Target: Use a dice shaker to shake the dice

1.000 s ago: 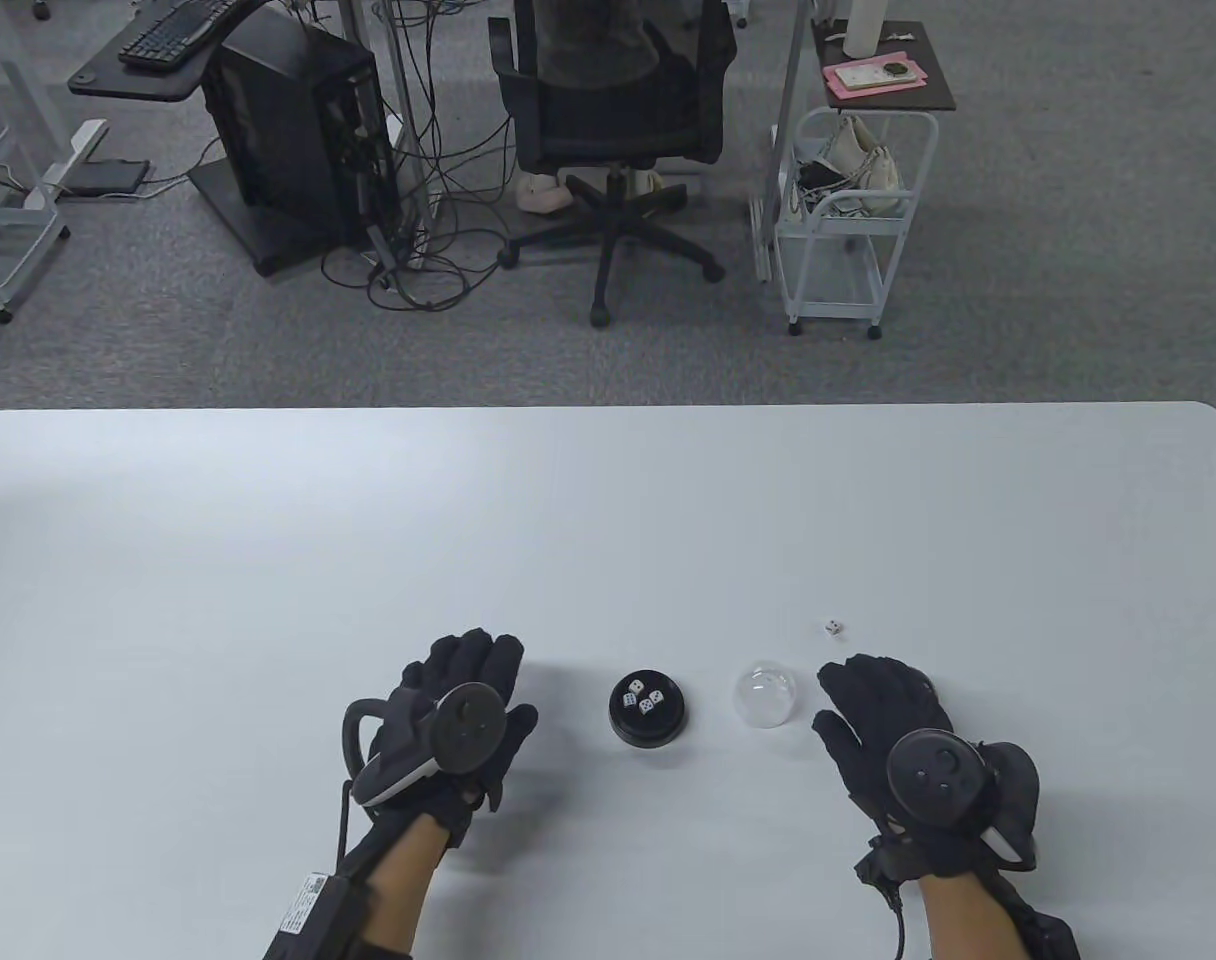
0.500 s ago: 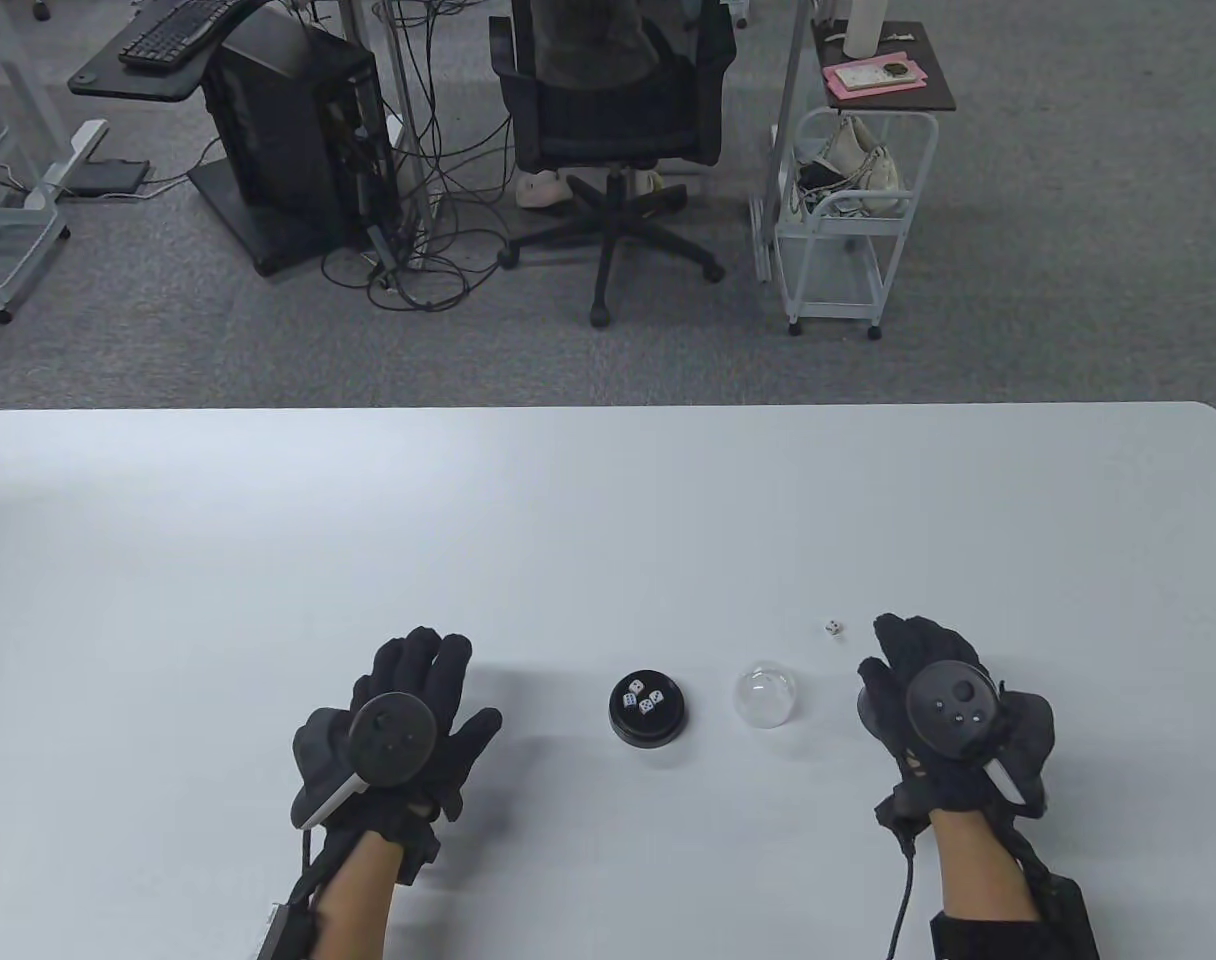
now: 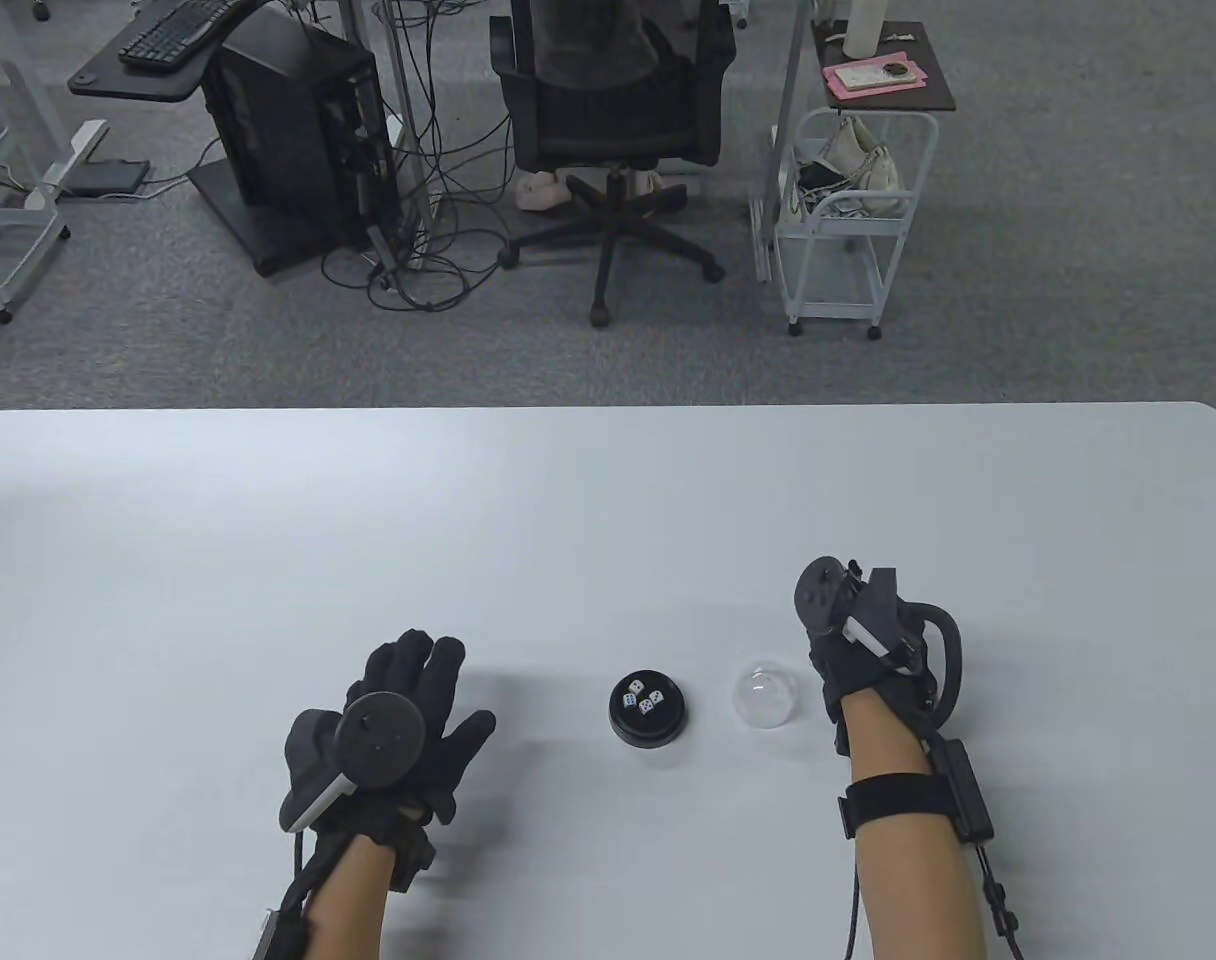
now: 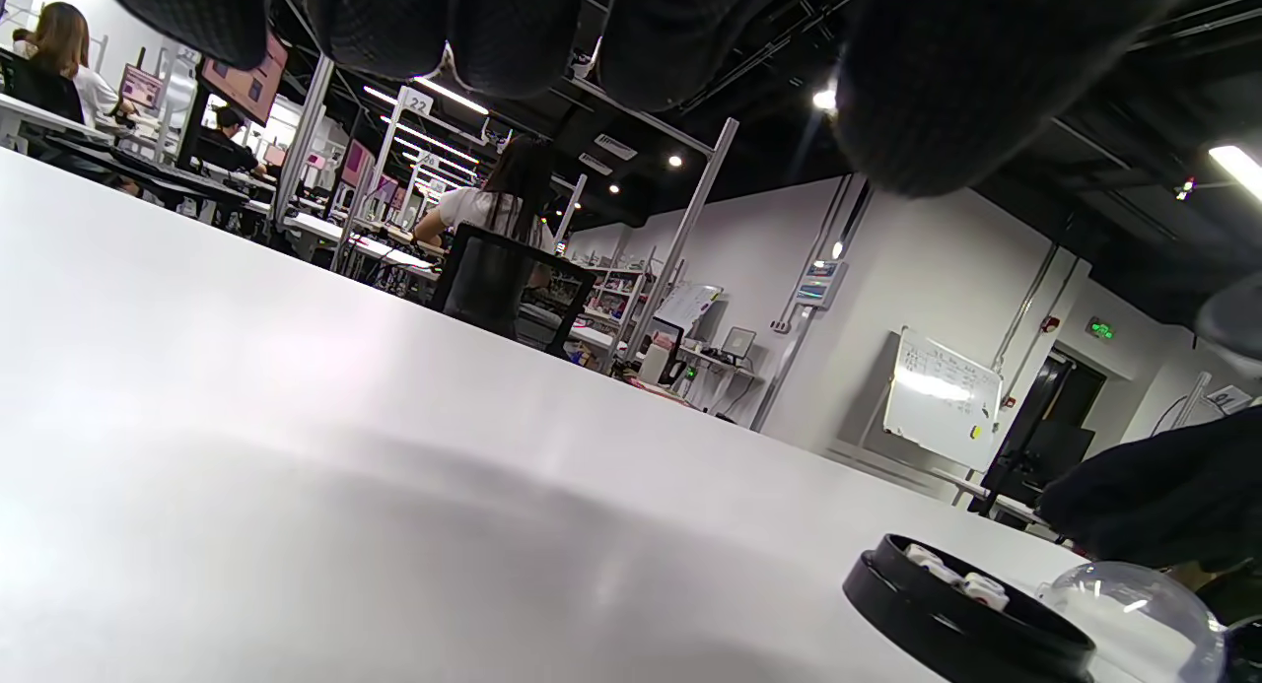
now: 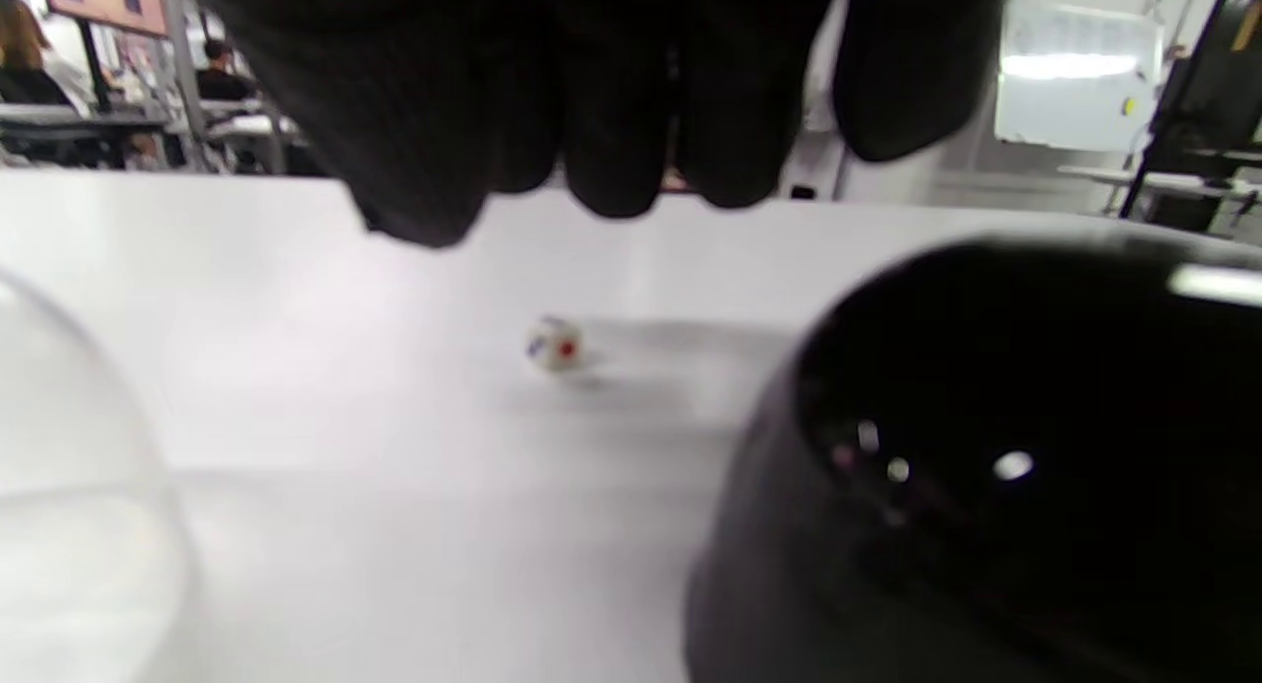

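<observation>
The black shaker base (image 3: 648, 708) sits on the white table (image 3: 608, 500) with three white dice (image 3: 640, 697) in it. The clear dome lid (image 3: 766, 695) stands on the table to its right, apart from it. My left hand (image 3: 448, 690) rests to the left of the base, fingers spread and empty. My right hand (image 3: 836, 650) is tilted, beyond and right of the dome, and hides a loose die in the table view. In the right wrist view that die (image 5: 554, 348) lies on the table below my fingertips (image 5: 611, 185), untouched. The left wrist view shows the base (image 4: 971, 619) and the dome (image 4: 1134, 614).
Past the table's far edge are an office chair (image 3: 608, 100), a computer tower (image 3: 298, 140) with cables, and a white cart (image 3: 843, 220). In the right wrist view a blurred black rounded body (image 5: 986, 466) fills the lower right.
My right hand has moved forward and tilted over the spot where the loose die lay, now covering it in the table view. My left hand has drawn back to the left and settled.
</observation>
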### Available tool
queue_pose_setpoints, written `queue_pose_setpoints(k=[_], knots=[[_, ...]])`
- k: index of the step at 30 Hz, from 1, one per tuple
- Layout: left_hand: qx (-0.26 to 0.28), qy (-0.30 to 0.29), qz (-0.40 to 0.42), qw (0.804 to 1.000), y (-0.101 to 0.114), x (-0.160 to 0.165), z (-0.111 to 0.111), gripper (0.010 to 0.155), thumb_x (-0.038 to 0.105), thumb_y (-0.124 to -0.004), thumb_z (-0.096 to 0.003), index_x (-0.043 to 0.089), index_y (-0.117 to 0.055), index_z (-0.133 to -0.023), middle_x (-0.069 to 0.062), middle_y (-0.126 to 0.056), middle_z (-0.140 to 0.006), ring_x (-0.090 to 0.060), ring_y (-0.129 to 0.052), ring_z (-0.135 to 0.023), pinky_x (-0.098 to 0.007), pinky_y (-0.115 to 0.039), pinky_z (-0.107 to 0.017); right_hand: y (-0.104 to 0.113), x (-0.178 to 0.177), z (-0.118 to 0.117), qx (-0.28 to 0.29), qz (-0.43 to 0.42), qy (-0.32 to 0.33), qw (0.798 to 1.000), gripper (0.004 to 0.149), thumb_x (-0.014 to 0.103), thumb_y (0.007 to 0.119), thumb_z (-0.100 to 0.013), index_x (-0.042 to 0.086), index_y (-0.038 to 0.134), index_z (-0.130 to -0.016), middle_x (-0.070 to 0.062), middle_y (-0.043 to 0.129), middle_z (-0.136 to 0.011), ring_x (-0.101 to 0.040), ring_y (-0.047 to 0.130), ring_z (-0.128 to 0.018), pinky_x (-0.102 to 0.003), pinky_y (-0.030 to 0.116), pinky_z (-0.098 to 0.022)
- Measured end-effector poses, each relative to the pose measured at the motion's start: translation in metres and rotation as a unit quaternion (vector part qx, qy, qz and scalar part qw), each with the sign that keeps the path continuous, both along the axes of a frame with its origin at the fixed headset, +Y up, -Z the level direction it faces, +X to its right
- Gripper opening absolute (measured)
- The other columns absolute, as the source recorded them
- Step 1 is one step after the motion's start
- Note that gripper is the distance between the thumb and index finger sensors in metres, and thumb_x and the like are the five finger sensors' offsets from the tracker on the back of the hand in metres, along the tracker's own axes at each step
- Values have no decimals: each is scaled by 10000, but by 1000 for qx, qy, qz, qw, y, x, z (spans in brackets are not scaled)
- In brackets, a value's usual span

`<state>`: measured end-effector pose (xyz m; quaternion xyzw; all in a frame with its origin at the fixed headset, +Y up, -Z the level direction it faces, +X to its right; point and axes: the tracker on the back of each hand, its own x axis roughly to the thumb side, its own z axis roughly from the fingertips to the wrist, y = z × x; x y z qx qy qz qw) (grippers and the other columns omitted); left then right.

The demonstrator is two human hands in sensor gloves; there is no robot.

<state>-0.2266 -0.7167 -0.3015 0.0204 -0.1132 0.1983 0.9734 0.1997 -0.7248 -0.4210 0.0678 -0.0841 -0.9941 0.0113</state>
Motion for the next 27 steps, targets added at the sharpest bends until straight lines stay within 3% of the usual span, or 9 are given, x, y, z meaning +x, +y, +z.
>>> queue_pose_setpoints(k=[11, 16, 22, 27], knots=[[-6, -8, -4, 1000, -3, 6, -1, 772, 613, -715, -523, 241, -420, -1132, -230, -391, -1176, -549, -412, -1053, -728, -489, -672, -28, 1, -25, -129, 65, -31, 989, 608, 373, 816, -589, 304, 524, -1117, -160, 602, -1122, -461, 654, -1010, -666, 623, -693], [-8, -7, -4, 1000, -3, 6, -1, 769, 611, -716, -523, 241, -424, -1131, -230, -391, -1176, -549, -413, -1052, -727, -490, -672, -30, -1, -28, -132, 47, -5, 990, 561, 346, 809, -593, 303, 566, -1097, -158, 630, -1099, -439, 694, -987, -644, 647, -689], [-10, -4, -1, 1000, -2, 5, -1, 765, 607, -716, -525, 236, -429, -1130, -232, -395, -1174, -549, -423, -1050, -726, -494, -671, -31, -6, -27, -98, 63, 17, 993, 445, 310, 840, -568, 244, 728, -993, -130, 798, -961, -379, 852, -829, -586, 738, -640], [-15, -5, 4, 1000, -3, 5, -1, 762, 606, -715, -527, 231, -438, -1130, -234, -401, -1172, -547, -432, -1049, -724, -497, -670, -31, -7, -25, -102, 60, 29, 993, 386, 292, 853, -556, 244, 778, -932, -121, 843, -894, -343, 907, -743, -562, 782, -600]])
